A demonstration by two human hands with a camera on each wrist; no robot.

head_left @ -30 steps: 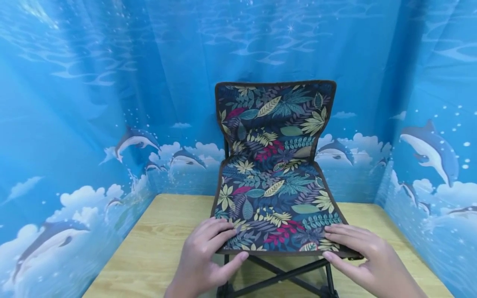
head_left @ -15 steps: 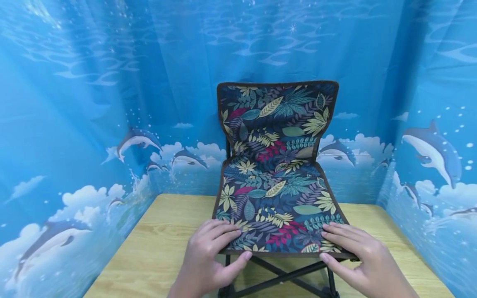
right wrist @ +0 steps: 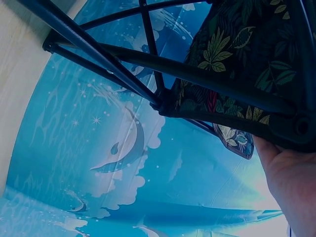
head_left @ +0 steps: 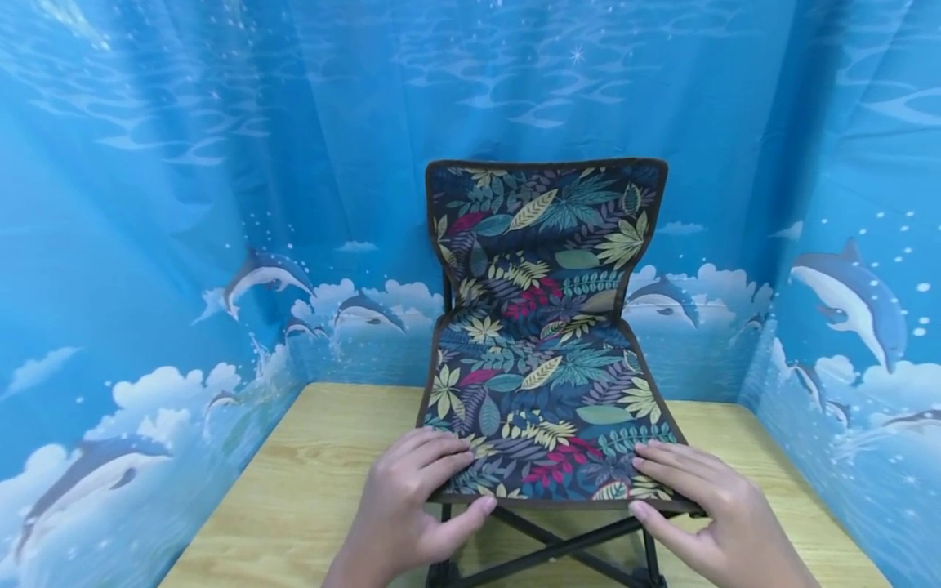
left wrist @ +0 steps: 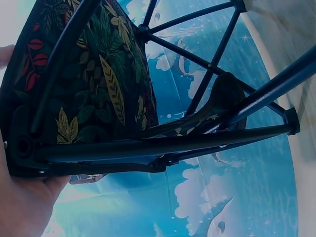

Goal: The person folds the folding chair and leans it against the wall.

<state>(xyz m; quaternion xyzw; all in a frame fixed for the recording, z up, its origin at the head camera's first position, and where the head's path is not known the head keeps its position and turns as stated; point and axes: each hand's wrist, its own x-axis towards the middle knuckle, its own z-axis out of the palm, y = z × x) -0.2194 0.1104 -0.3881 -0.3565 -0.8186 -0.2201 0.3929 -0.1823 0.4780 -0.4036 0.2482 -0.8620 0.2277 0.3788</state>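
My left hand (head_left: 412,500) and right hand (head_left: 709,505) each grip a front corner of the chair (head_left: 540,351), fingers on top, thumbs at the front edge. It's upright on the table (head_left: 294,490), curtain (head_left: 353,163) behind.

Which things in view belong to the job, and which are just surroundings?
Part of the job:
chair
left hand, touching the chair
right hand, touching it too

Just surroundings:
table, beneath the chair
dolphin-print curtain, behind and beside it
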